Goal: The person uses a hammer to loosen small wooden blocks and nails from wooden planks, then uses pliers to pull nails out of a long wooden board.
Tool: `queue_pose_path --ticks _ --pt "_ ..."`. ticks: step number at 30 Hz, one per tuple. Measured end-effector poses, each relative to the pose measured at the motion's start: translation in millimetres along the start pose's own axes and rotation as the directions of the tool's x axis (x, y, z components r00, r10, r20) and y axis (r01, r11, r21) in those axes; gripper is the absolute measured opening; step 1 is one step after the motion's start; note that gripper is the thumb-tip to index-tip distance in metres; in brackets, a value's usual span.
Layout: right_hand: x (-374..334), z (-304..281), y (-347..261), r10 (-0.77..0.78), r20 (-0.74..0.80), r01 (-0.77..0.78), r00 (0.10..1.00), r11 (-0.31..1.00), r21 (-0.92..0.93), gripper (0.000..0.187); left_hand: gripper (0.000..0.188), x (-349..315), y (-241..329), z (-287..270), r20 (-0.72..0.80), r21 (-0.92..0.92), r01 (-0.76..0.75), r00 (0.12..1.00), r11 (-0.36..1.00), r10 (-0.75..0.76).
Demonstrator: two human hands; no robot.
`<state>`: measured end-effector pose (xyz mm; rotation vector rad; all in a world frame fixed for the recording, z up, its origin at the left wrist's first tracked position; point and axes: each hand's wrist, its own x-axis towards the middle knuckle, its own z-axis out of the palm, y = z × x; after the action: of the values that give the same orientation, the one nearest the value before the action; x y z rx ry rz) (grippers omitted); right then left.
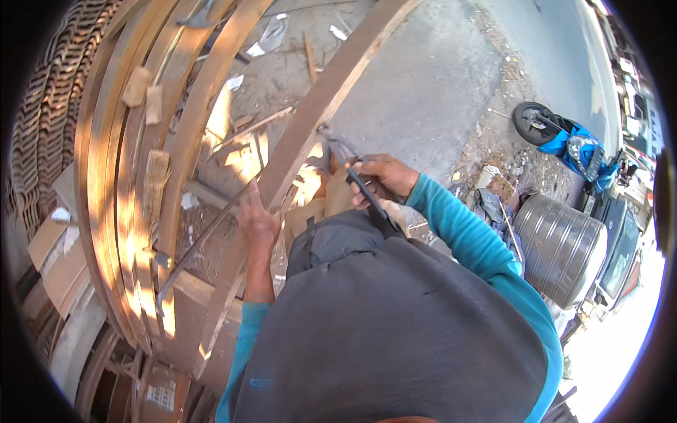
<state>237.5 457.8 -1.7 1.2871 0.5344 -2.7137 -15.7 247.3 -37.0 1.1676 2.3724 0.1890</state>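
A long brown wooden beam (310,113) runs slantwise in front of my body. My left hand (258,217) is closed against it, with a thin metal pry bar (204,248) coming out from its fingers toward the lower left; the grip itself is partly hidden. In my right hand (384,178) is a pincers-like tool (358,180) with grey jaws and dark handles. Its jaws are at the beam's right edge, by a small dark spot, possibly a nail head; whether they grip it cannot be made out.
Several long timbers (106,176) stand on the left with small wood blocks (137,86) and a hammer (197,17) on them. Stacked roof tiles (56,106) lie beyond. Wood scraps litter the ground. At right are a metal drum (560,247) and a blue motorcycle (582,151).
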Motion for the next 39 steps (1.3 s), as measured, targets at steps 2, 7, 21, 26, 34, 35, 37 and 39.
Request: queue_pose_path --ticks 2,7,21,26,34,35,37,39 --pt "-7 3 -11 0.045 -0.05 -0.047 0.998 0.998 -0.031 0.033 0.101 1 -9 13 -0.061 -0.014 -0.074 0.995 0.997 0.073" --pt "-21 4 -15 0.031 0.073 -0.042 0.997 0.987 0.154 0.025 0.106 -1 -10 25 -0.05 -0.056 -0.06 0.997 0.997 0.057" --pt "-4 53 22 0.061 -0.124 -0.032 0.99 0.973 0.227 0.03 0.106 -1 -3 17 -0.071 0.031 -0.049 0.996 0.998 0.051" --pt "-1 52 23 0.104 -0.1 -0.076 0.989 0.965 0.249 0.03 0.109 -8 -15 13 -0.137 -0.117 -0.232 0.967 0.966 0.216" --pt "6 60 35 0.046 -0.144 -0.015 0.989 0.978 0.21 0.036 0.09 -4 -50 -3 -0.057 -0.151 -0.175 0.984 0.973 0.168" --pt "6 66 34 0.048 -0.163 -0.016 0.986 0.981 0.194 0.036 0.09 -6 -52 -1 -0.066 -0.178 -0.152 0.988 0.972 0.143" --pt "7 72 35 0.047 -0.19 -0.014 0.981 0.985 0.169 0.036 0.09 -8 -54 3 -0.079 -0.214 -0.132 0.99 0.968 0.118" --pt "8 75 39 0.025 -0.209 0.012 0.978 0.985 0.171 0.037 0.09 -13 -55 2 -0.069 -0.213 -0.137 0.99 0.967 0.125"
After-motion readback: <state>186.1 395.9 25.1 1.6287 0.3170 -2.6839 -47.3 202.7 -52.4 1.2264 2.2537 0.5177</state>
